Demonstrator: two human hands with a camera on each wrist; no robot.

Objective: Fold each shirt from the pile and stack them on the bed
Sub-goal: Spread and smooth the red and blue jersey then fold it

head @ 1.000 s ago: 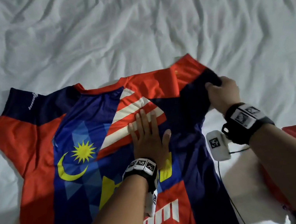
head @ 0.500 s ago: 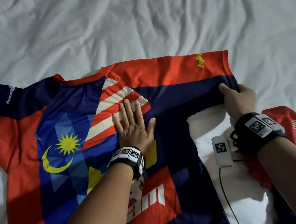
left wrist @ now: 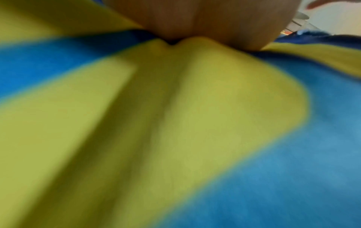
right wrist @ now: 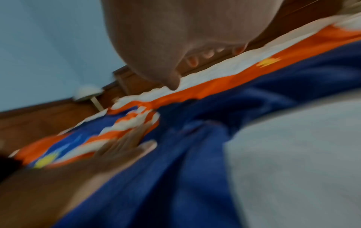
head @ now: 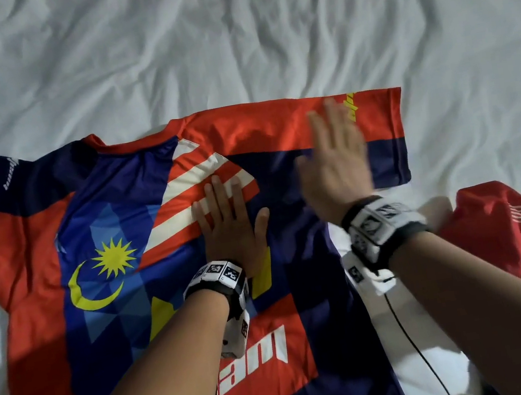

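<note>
1. Shirt [head: 92, 224] lies spread flat on bed [head: 226, 32], unfolded.
2. Left hand [head: 228, 229] flat on its chest, fingers straight.
3. Right hand [head: 336, 165] blurred above sleeve [head: 381, 130], fingers spread, holding nothing.
4. Another shirt [head: 504, 237] waits beside.

Two shirts — one flag-print shirt [head: 102, 222], one red shirt [head: 509, 226] — on one bed [head: 226, 32]; two hands.

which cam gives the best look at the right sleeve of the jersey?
Head view: the right sleeve lies spread flat on the bed sheet, its whole outline showing, with the blurred right hand open over its inner part. Right wrist view catches it only as a smeared red-and-navy band. Left wrist view shows only close-up yellow and blue fabric.
</note>
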